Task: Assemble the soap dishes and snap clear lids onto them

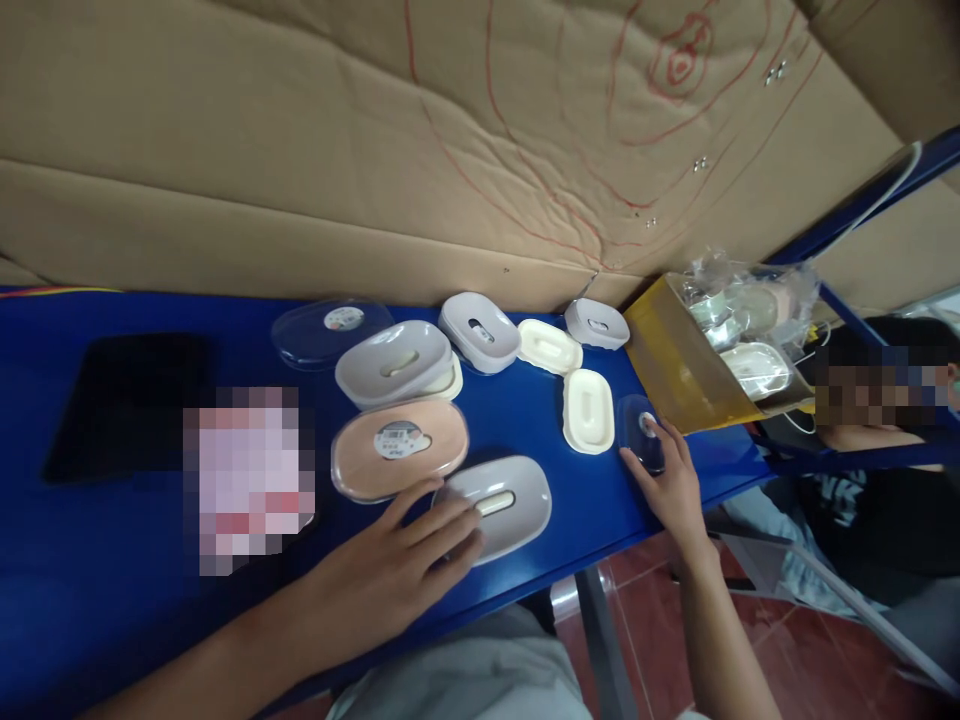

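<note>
My left hand (420,550) rests with fingers spread at the left end of a grey oval dish (525,500), near a peach dish under a clear lid with a label (360,460). My right hand (670,480) has its thumb and fingers apart on a small clear lid (637,425) near the table's right end. Left of that lid lies a cream tray (589,437), with a second cream tray (536,340) behind it. Further back are a grey dish (367,370), a stacked grey dish (480,350) and a smaller grey dish (611,325).
A yellow-sided box (660,350) of wrapped dishes stands at the back right. A large clear lid (307,335) lies at the back left, near a black object (127,400). Cardboard (300,150) rises behind the blue table. A person (877,500) is at the far right.
</note>
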Demonstrator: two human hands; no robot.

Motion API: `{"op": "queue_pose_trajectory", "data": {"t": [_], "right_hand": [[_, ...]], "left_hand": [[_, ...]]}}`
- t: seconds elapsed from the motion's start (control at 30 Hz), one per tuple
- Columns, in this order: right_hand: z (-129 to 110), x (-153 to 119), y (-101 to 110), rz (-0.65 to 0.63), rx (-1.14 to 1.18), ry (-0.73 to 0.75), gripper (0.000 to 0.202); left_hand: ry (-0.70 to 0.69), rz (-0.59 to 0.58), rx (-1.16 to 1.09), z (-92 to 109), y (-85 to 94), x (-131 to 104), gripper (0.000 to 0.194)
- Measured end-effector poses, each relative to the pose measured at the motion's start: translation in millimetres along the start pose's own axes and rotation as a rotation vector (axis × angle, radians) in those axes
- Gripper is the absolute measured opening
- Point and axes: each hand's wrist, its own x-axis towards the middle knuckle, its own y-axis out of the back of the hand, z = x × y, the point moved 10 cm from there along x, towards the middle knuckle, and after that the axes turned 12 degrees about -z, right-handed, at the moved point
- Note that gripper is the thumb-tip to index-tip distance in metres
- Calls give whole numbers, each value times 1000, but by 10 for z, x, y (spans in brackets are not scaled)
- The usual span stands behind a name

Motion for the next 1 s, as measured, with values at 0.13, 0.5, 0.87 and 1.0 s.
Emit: {"op": "queue_pose_trajectory", "data": {"t": [0.13,0.5,0.87,1.0], "right_hand": [[-310,-163,184,49,201,111,56],[-2231,-598,-376,-542,270,938,65],[-2165,-368,-392,-500,208,926,59],[-2212,-394,-415,-454,137,978,67]], "left_hand": [[25,-2,-31,-30,-16,-9,33],[154,42,-141,-315,132,-148,33],[159,94,-6,-261,116,-139,35],[159,74,7,-256,108,-121,34]]}}
